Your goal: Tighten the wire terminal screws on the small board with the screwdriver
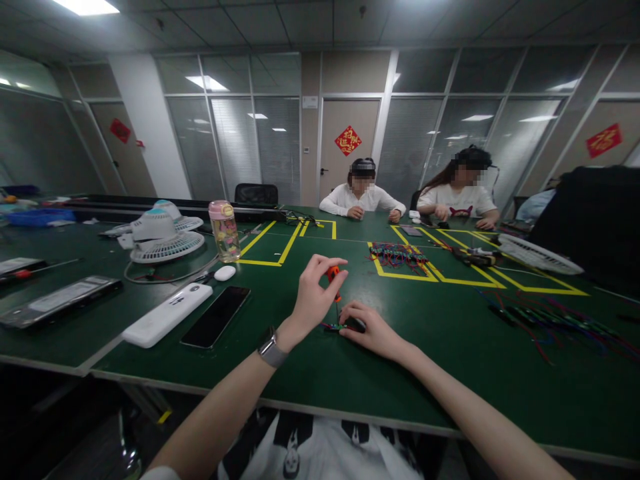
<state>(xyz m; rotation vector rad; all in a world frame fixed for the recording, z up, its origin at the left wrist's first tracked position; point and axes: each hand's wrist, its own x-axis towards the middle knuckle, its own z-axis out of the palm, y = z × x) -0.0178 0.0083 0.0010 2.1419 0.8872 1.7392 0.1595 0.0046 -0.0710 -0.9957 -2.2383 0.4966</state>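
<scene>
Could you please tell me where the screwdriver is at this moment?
In the head view, the screwdriver is near the centre, its handle in the left hand, its shaft pointing down beside the right hand.

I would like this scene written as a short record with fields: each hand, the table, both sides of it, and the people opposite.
left hand: holds a screwdriver by its handle, tip pointing down
right hand: fingers at a small circuit board; exact grip unclear
table: green, marked with yellow tape
left side: phone, long white device, bottle
right side: two groups of wired boards
opposite: two people in white tops
</scene>
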